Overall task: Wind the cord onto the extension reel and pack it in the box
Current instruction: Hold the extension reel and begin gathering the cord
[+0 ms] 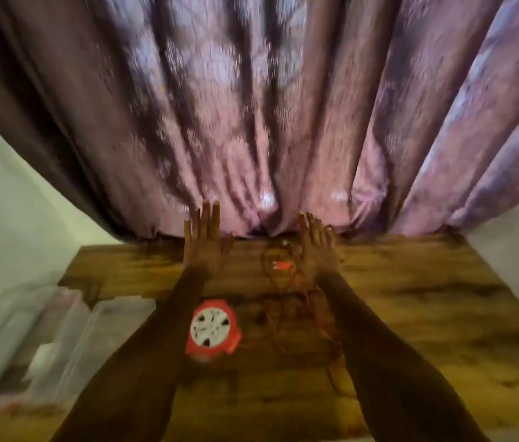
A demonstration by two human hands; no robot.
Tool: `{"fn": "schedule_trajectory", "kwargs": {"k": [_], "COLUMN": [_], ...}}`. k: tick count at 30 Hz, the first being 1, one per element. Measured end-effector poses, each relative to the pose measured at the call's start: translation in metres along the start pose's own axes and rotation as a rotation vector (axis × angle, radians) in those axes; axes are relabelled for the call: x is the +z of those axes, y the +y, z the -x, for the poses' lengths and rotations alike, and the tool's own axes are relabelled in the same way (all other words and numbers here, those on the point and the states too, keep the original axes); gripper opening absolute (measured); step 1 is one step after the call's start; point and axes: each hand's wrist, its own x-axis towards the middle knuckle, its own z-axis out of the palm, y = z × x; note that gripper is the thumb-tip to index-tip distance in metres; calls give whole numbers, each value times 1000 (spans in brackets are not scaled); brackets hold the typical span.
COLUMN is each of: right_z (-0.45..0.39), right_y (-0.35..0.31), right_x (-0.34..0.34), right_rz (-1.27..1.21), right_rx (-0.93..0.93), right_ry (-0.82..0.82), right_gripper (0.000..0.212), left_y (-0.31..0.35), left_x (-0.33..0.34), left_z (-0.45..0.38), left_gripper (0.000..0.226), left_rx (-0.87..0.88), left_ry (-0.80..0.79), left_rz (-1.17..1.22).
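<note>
Both the left hand (202, 242) and right hand (317, 247) reached over the tabletop (411, 314) with fingers straight and empty, the red reel (213, 329) behind them, loose cord (287, 282) beside the right fingers.

A home room — draped curtain (252, 122) behind a wooden table (411, 314).

I see the extension reel (213, 330) lying flat on the wood: red housing, white spoked face up, left of centre. The cord (296, 317), reddish and thin, lies unwound in a loose tangle just right of it, blurred. I cannot make out a box.
</note>
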Motion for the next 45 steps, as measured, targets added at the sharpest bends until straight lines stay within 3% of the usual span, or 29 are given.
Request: {"fn": "schedule_trajectory", "kwargs": {"k": [3,6,9,12,17,21,25,29,33,37,40,42,45], "right_z": [41,78,87,90,79,73,52,13,-28,-36,-26,-23,-26], "right_y": [8,16,24,26,14,12,37,72,79,47,27,25,30], "right_x": [32,63,90,112,144,175,192,202,201,195,209,222,232], "right_rz": [64,108,91,67,144,141,70,38,-108,-401,-396,-421,-398], "right_rx": [7,-52,-68,-125,-329,-425,-369,-248,-134,-261,-369,-312,-298], "right_ry": [-82,-99,-305,-389,-423,-421,-267,-195,-176,-21,-155,-267,-261], "right_gripper": [73,68,75,86,100,84,64,58,60,44,58,77,84], "left_y": [-6,-14,-24,-30,-35,-32,-20,-1,-3,-44,-70,-79,-85], "left_x": [28,57,81,101,123,140,160,175,169,182,198,207,219], "left_z": [35,81,115,142,151,145,121,88,52,33,34,37,40], "left_gripper": [75,74,78,80,71,73,71,65,58,50,55,55,49], "left_rx": [-76,-114,-209,-322,-381,-372,-395,-322,-405,-342,-322,-282,-184], "left_ry": [-158,-255,-388,-469,-377,-270,-243,-208,-72,-108,11,50,76], "left_rz": [-100,-36,-16,1,2,-13,13,-23,256,443,610,636,659]}}
